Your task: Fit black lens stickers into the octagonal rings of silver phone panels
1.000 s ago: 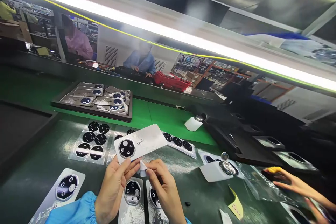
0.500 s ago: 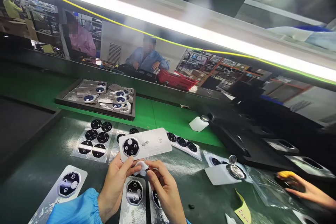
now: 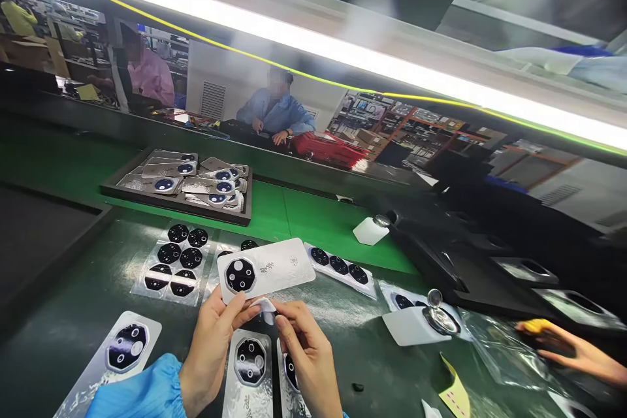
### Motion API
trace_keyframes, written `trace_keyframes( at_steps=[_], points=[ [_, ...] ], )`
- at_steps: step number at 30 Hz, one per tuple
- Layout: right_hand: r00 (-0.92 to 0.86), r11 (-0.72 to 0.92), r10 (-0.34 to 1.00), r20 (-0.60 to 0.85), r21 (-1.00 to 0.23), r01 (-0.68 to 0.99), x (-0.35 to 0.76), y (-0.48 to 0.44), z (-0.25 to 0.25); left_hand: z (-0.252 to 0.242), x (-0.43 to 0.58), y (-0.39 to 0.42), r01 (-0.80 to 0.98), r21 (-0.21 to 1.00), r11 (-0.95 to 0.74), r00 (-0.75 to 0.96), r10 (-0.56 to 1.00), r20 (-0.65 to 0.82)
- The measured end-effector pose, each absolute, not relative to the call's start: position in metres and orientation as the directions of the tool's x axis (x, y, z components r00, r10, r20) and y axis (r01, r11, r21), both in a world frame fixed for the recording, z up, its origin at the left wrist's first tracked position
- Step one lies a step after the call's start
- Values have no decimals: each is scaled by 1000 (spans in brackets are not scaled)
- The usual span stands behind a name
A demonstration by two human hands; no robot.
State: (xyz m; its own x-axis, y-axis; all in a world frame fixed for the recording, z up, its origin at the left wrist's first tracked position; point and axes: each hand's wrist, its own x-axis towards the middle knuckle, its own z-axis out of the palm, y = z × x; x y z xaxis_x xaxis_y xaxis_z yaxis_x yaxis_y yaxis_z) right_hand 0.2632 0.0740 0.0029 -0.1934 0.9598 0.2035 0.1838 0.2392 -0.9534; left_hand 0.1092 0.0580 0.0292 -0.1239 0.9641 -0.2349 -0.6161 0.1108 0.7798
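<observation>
My left hand [image 3: 211, 336] grips a silver phone back panel [image 3: 281, 268] by its lower left edge, with a black octagonal camera plate [image 3: 240, 274] at that end. A small crumpled white wipe [image 3: 267, 307] lies between my hands, touching the fingers of both. The fingertips of my right hand [image 3: 312, 353] are pinched at the wipe's right side; a small dark bit shows there, too small to name. Beneath my hands lie two similar panels, one in the middle [image 3: 249, 366] and one partly behind my right hand. Another panel [image 3: 125, 347] rests at lower left.
A tray of panels [image 3: 220, 214] stands at the back. Sheets of black camera plates [image 3: 157, 261] lie before it. White bottles with metal tops [image 3: 409, 330] [image 3: 369, 233] stand to the right, near a clear plastic bag [image 3: 504, 353]. A co-worker's hand [image 3: 573, 349] reaches in at right.
The held panel has shifted slightly left in view, and my left hand with it. Both hands keep their hold. The co-worker's hand at right has moved slightly.
</observation>
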Motion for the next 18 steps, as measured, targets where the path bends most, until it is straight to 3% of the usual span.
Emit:
trace_keyframes(
  at_steps=[8,13,18],
  points=[
    [-64,198,979,192,-976,93,253,68,-2,29,115,56,-689,712,139,-98,955,-281],
    [-109,55,993,53,-998,16,252,68,-6,32,116,53,-716,676,171,-64,949,-308],
    [-161,14,987,20,-999,-41,253,69,-11,35,116,51,-710,676,200,-33,948,-316]
  ],
)
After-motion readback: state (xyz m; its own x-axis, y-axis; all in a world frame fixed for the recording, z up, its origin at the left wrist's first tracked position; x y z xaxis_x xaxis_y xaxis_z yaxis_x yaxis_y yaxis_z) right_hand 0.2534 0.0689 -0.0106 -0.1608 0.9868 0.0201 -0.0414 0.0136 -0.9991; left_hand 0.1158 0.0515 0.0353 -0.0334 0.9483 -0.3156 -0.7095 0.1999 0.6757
